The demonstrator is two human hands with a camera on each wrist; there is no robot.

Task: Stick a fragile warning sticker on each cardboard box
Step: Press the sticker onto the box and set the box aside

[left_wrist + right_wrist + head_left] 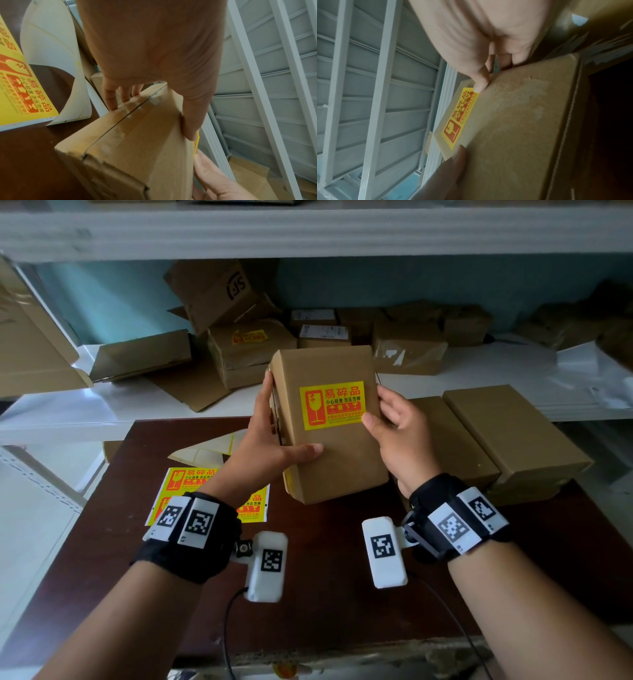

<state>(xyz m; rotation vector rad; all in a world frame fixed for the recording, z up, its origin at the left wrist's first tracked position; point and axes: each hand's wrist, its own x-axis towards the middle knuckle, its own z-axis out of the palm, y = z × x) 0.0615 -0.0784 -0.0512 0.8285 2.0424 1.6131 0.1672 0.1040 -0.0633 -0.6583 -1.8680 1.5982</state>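
Observation:
A brown cardboard box point(342, 467) is held tilted over the dark table point(325, 577), between both hands. A yellow and red fragile sticker point(330, 405) lies flat on its upper face. My left hand point(274, 440) grips the box's left side, fingers along the taped side point(137, 142) and thumb on the upper face. My right hand point(387, 412) holds the right edge, its thumb point(479, 81) pressing the sticker's point(460, 117) corner. A sheet of the same stickers point(191, 484) lies on the table under my left wrist.
Curled white backing paper point(205, 448) lies behind the sticker sheet. Two plain boxes point(455, 446) point(513, 433) sit side by side at the table's right. The white shelf point(479, 392) behind holds several boxes, one bearing a yellow sticker point(250, 337).

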